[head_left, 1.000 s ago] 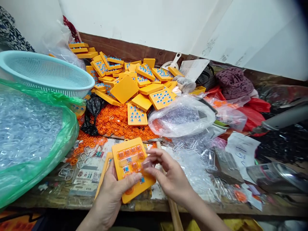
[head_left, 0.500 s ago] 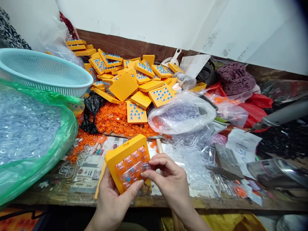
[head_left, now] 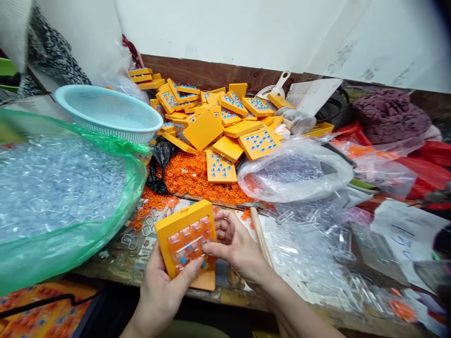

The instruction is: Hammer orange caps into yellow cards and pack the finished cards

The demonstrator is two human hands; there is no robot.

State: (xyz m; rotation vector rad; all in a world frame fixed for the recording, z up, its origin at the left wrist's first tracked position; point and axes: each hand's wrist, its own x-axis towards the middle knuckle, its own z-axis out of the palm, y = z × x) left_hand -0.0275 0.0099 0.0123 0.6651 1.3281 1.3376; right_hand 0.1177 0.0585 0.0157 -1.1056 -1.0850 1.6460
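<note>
The left grip [head_left: 158, 284] holds the yellow case [head_left: 186, 216] tilted. Beside it, the right grip [head_left: 241, 251] has its thumb near the clear cap [head_left: 194, 247]; if it pinches, I cannot tell. Pressing squarely, case steady, seems best.

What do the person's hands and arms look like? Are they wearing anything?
The left hand and right hand are both bare, with no gloves and no rings that I can see. The forearms are bare too: no sleeves, watch, bracelet or markings show.
</note>
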